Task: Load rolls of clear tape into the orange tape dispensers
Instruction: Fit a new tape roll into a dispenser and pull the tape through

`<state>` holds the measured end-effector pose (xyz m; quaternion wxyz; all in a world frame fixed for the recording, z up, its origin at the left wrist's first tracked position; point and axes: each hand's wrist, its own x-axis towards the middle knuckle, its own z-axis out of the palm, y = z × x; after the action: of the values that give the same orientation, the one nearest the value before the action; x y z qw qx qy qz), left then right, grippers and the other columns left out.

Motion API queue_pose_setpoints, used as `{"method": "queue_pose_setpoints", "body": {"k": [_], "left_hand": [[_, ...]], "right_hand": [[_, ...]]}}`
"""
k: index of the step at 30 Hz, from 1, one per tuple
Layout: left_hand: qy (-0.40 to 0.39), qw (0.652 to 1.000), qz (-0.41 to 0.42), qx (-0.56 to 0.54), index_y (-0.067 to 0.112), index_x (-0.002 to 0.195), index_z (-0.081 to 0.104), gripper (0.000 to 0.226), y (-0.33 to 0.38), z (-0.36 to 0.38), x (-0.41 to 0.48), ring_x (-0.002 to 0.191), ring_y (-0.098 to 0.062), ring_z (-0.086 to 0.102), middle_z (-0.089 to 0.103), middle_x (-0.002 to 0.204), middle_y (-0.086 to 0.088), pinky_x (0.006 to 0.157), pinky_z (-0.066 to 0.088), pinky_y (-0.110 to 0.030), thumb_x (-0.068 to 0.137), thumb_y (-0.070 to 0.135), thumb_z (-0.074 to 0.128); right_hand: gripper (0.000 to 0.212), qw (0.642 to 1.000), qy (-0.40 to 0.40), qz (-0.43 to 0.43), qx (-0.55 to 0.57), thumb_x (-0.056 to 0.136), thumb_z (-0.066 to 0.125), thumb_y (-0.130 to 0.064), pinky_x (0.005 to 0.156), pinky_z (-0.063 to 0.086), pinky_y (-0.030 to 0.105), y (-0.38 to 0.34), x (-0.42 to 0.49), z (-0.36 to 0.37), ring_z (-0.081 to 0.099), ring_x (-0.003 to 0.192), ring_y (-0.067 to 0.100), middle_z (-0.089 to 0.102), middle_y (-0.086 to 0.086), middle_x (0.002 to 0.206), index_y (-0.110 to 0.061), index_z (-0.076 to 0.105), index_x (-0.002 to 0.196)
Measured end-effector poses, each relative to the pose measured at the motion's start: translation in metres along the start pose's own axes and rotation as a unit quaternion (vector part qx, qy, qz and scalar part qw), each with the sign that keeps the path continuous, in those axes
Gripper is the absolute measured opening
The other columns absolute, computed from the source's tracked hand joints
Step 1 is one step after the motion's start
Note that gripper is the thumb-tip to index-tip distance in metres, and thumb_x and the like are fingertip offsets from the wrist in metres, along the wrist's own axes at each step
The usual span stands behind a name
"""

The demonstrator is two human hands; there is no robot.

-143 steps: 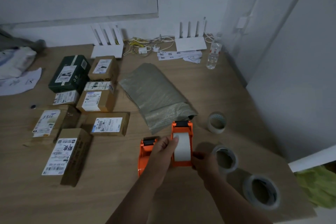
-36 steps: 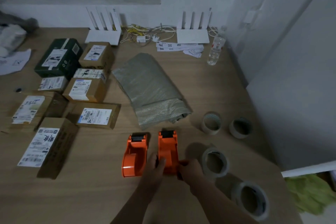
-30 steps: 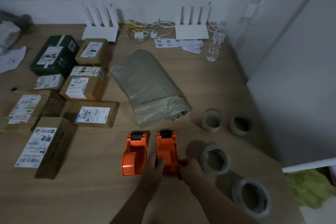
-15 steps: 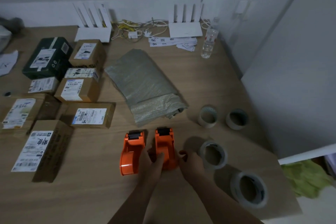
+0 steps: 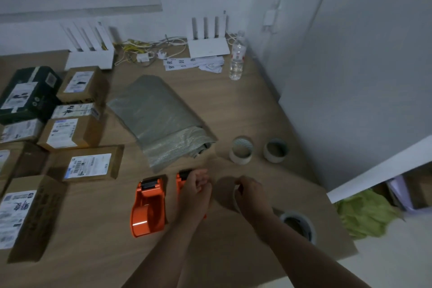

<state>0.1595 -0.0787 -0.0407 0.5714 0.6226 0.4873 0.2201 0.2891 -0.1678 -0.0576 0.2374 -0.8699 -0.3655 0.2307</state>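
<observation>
Right hand (image 5: 250, 192) closed around a roll of clear tape (image 5: 235, 196), lifted on edge just right of the left hand (image 5: 195, 190), which rests curled over the right-hand orange tape dispenser (image 5: 182, 176) and hides most of it. Second orange tape dispenser (image 5: 148, 206) lying empty on the worktop (image 5: 93, 252) just left of that hand, black cutter end away. Another tape roll (image 5: 298, 224) flat beside the right forearm.

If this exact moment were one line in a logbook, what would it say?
left hand: on right orange dispenser | right hand: grip on tape roll | left orange dispenser: untouched
</observation>
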Motion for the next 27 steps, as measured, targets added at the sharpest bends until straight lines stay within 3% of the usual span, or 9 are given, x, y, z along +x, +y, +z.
{"method": "queue_pose_setpoints", "body": {"k": [3, 6, 10, 13, 16, 20, 27], "left_hand": [[-0.024, 0.999, -0.028, -0.001, 0.017, 0.112, 0.058, 0.025, -0.004, 0.017, -0.001, 0.094, 0.001, 0.058, 0.064, 0.104, 0.006, 0.073, 0.042, -0.012, 0.091, 0.003, 0.054], [-0.034, 0.998, -0.045, 0.001, 0.008, 0.112, 0.061, 0.022, -0.009, 0.03, -0.002, 0.087, -0.008, 0.06, 0.065, 0.095, 0.001, 0.065, 0.043, -0.003, 0.092, 0.002, 0.055], [-0.045, 0.997, -0.063, 0.016, 0.012, 0.112, 0.062, 0.021, -0.016, 0.039, -0.006, 0.081, 0.002, 0.056, 0.064, 0.095, 0.002, 0.059, 0.04, 0.003, 0.092, 0.005, 0.057], [-0.045, 0.997, -0.06, 0.033, 0.013, 0.11, 0.065, 0.021, -0.021, 0.041, -0.007, 0.083, 0.002, 0.056, 0.066, 0.1, 0.001, 0.065, 0.042, -0.003, 0.091, 0.006, 0.058], [-0.051, 0.996, -0.067, 0.033, 0.016, 0.109, 0.064, 0.022, -0.024, 0.04, -0.01, 0.081, -0.005, 0.059, 0.067, 0.097, -0.002, 0.066, 0.044, -0.012, 0.091, 0.005, 0.056], [-0.062, 0.995, -0.075, 0.002, 0.014, 0.106, 0.062, 0.021, -0.023, 0.036, -0.013, 0.079, -0.012, 0.062, 0.068, 0.084, -0.004, 0.059, 0.044, -0.004, 0.093, 0.002, 0.051], [-0.063, 0.995, -0.072, -0.042, 0.01, 0.107, 0.06, 0.021, -0.019, 0.022, -0.015, 0.07, -0.014, 0.06, 0.063, 0.077, -0.009, 0.06, 0.047, -0.009, 0.095, -0.002, 0.046]], "right_hand": [[0.015, 1.0, 0.001, 0.024, -0.01, 0.081, 0.058, -0.014, 0.076, 0.048, 0.035, 0.017, 0.004, -0.006, 0.064, 0.09, 0.034, 0.07, 0.015, 0.096, -0.01, 0.068, 0.091], [0.016, 0.999, -0.019, 0.033, -0.027, 0.083, 0.057, -0.021, 0.076, 0.048, 0.032, 0.027, 0.004, -0.007, 0.065, 0.091, 0.032, 0.071, 0.013, 0.096, -0.011, 0.069, 0.088], [0.029, 0.997, -0.055, 0.03, -0.052, 0.089, 0.05, -0.028, 0.086, 0.049, 0.036, 0.027, 0.001, 0.0, 0.064, 0.104, 0.034, 0.07, 0.015, 0.111, -0.01, 0.068, 0.104], [0.033, 0.994, -0.075, 0.032, -0.07, 0.092, 0.049, -0.024, 0.094, 0.047, 0.038, 0.024, 0.0, 0.007, 0.06, 0.113, 0.035, 0.065, 0.018, 0.121, -0.005, 0.062, 0.116], [0.036, 0.993, -0.088, 0.052, -0.061, 0.093, 0.052, -0.028, 0.092, 0.047, 0.037, 0.021, 0.005, 0.013, 0.06, 0.114, 0.034, 0.066, 0.02, 0.121, -0.001, 0.062, 0.115], [0.043, 0.99, -0.094, 0.085, -0.057, 0.088, 0.059, -0.037, 0.091, 0.049, 0.037, 0.017, 0.009, 0.02, 0.061, 0.113, 0.034, 0.066, 0.018, 0.12, -0.003, 0.061, 0.114], [0.043, 0.989, -0.084, 0.097, -0.072, 0.091, 0.057, -0.033, 0.094, 0.047, 0.037, 0.016, 0.015, 0.035, 0.058, 0.118, 0.033, 0.063, 0.018, 0.126, -0.003, 0.055, 0.122]]}}
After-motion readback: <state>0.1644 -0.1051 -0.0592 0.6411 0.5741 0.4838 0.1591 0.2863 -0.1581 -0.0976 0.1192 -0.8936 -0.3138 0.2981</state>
